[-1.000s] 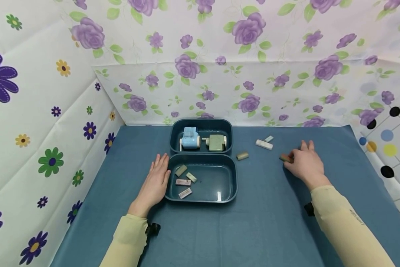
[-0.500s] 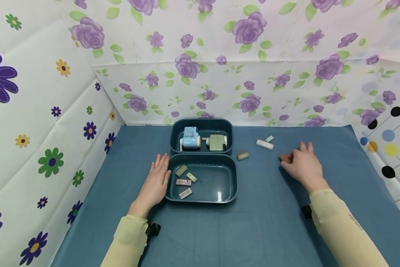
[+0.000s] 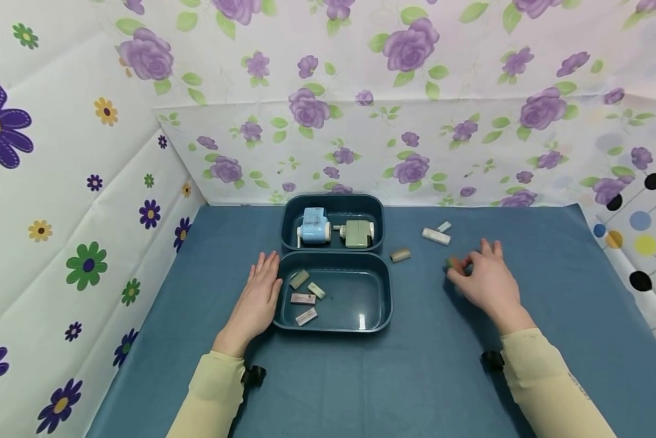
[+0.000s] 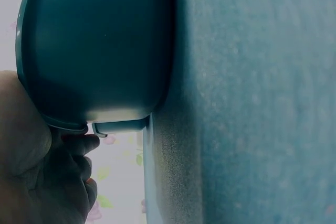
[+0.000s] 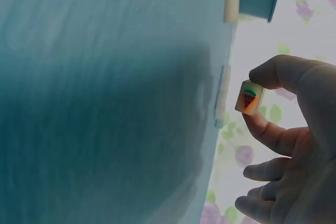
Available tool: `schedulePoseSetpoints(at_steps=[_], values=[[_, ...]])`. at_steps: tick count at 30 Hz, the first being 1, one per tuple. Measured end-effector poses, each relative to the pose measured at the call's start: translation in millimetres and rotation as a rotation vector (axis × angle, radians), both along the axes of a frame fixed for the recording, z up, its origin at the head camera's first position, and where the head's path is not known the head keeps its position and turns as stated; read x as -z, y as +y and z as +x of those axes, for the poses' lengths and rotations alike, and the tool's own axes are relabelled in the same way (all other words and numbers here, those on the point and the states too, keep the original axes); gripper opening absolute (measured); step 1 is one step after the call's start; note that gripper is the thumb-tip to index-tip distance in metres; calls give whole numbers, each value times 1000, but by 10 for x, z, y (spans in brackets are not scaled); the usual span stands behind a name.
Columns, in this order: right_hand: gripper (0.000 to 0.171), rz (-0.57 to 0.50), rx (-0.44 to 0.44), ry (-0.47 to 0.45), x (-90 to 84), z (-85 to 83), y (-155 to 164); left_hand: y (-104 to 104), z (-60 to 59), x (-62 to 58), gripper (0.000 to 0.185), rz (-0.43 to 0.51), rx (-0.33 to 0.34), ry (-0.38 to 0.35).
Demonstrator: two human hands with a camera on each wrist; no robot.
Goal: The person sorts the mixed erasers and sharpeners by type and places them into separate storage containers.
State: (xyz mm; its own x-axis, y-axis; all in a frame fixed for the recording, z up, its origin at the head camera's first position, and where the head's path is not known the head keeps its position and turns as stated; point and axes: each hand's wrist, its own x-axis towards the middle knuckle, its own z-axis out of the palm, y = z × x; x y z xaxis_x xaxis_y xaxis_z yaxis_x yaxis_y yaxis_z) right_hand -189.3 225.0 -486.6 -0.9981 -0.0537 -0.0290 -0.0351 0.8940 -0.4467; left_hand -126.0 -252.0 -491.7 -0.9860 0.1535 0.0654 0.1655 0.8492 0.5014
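Note:
My right hand [image 3: 488,285] pinches a small eraser [image 5: 249,98] between thumb and forefinger, held above the cloth. A watermelon slice is printed on its end in the right wrist view. With fingers straight, my left hand [image 3: 253,299] rests against the left side of the front dark teal tray [image 3: 355,323]. Inside that tray, toward its left, lie several erasers, among them a pinkish one [image 3: 303,298] and a green one [image 3: 299,279]. On the cloth between tray and right hand are a tan eraser [image 3: 400,255], a white one [image 3: 436,236] and a smaller pale one [image 3: 444,227].
Behind the front tray stands a second teal tray [image 3: 333,199], touching or nearly touching it. It holds a blue crank pencil sharpener [image 3: 314,226] and a green one [image 3: 356,233]. Flower-printed sheets [image 3: 361,146] wall the back and sides of the blue cloth [image 3: 410,377].
My right hand has moved left toward the trays, carrying the eraser, which is now off the cloth. My left hand stays at the front tray's side.

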Motion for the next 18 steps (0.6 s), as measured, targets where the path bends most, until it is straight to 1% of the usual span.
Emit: schedulePoseSetpoints(at_steps=[7,18], values=[[38,-30,-18,9,-38,62,-137,2,11,-21,57,5,3,-3],[34,-60,-59,63,-126,172,-334,-8,3,0,57,-6,3,5]])
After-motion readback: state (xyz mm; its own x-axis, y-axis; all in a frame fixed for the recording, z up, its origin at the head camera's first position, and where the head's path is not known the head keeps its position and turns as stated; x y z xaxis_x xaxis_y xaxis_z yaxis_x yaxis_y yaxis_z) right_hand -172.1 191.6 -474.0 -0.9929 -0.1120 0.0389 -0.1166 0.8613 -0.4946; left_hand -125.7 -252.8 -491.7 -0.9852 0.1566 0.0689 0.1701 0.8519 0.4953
